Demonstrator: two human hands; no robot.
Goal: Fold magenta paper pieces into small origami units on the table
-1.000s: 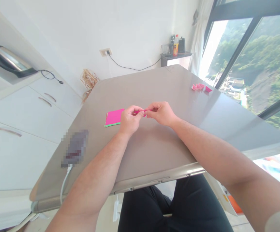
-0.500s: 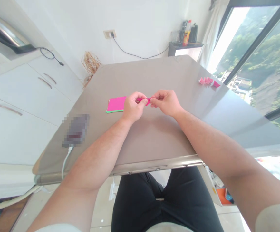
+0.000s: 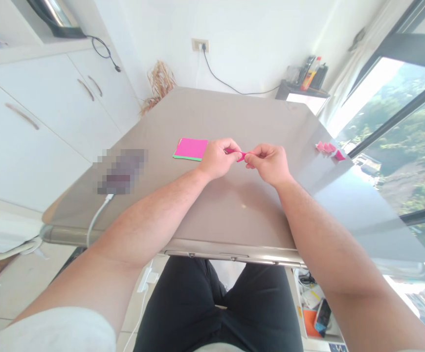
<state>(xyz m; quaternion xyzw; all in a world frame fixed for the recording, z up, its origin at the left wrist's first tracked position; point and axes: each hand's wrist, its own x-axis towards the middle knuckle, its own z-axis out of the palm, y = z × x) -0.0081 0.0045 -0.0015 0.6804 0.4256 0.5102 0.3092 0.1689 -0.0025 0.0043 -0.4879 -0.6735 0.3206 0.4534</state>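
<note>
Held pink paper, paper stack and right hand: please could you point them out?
Held pink paper (image 3: pixel 242 156): head view, its exposed part.
Paper stack (image 3: pixel 191 148): head view, pink top sheet.
Right hand (image 3: pixel 273 164): head view, its back.

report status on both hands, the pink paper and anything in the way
Left hand and right hand pinching pink paper. Pink paper small, partly hidden. Paper stack beside left hand, no obstruction seen.
</note>
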